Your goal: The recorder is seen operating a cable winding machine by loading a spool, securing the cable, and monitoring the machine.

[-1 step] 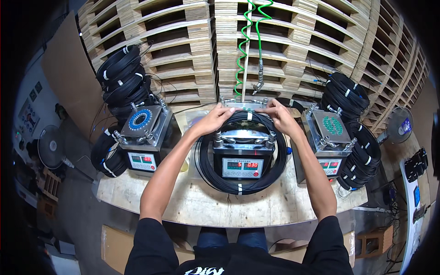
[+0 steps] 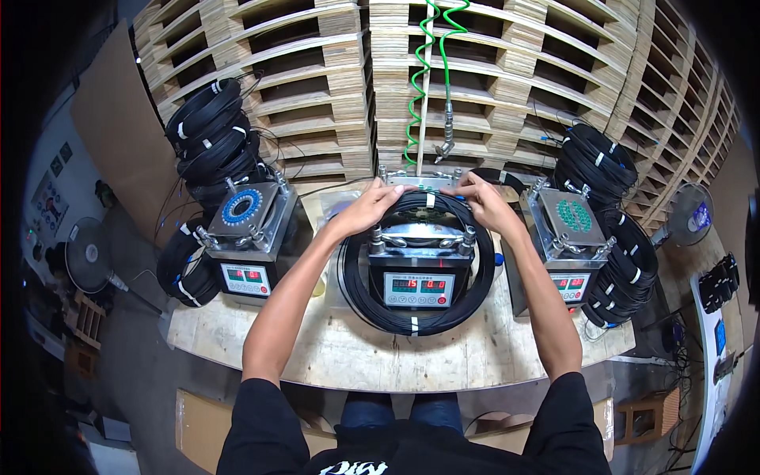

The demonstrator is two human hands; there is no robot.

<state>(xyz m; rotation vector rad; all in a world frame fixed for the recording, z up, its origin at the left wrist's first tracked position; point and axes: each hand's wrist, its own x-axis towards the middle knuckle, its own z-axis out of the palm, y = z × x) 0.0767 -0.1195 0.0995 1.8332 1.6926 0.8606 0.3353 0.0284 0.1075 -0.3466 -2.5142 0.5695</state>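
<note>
At both hands: left hand (image 2: 370,207) and right hand (image 2: 480,199), each grip curled onto the far arc of the black cable coil (image 2: 412,317); nothing has visibly shifted from the other frame, so the coil remains mid-handling. Inside the coil, nearer the body: middle heater unit (image 2: 419,273) with red display. Beyond the fingers: green coiled hose (image 2: 421,79). Outward on the wooden surface (image 2: 348,356): left unit (image 2: 249,237), right unit (image 2: 566,237), stacked coils (image 2: 214,134).

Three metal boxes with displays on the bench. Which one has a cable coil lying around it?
The middle box: a black cable coil rings it, both hands at the coil's far edge. The left box and right box have none around them.
</note>
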